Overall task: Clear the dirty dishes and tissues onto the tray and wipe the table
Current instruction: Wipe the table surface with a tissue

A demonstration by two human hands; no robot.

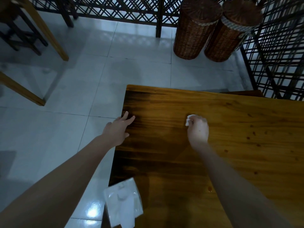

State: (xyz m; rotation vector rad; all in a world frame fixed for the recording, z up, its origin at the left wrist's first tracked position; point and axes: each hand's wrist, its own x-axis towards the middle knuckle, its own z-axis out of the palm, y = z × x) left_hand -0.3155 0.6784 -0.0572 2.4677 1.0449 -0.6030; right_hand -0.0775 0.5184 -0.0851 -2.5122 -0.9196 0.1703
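Two hands are at the far-left part of the tabletop (230, 125). The right hand (198, 130) has a tight grip: its fingers curl round a crumpled white tissue (189, 120). The wad pokes out beyond the knuckles and presses on the wood, well in from the left edge. The left hand (117, 129) grips nothing; its fingers lie straight and spread on the left edge, near the far-left corner.

A white tissue pack (124, 203) sits at the near-left corner, right at the edge. A small glossy droplet (209, 188) lies just beside the right forearm, toward the near edge. No tray or dishes are in view.

The step in hand looks like wiping. To do it well, I judge the wad should stay flat under the fingers and the strokes should overlap from the far edge toward the near one, taking in the droplet, while the left hand braces. The used tissue would then belong on the tray.

Beyond the far edge, two wicker baskets (192, 30) stand by a lattice screen (115, 9) on the tiled floor (65, 96).
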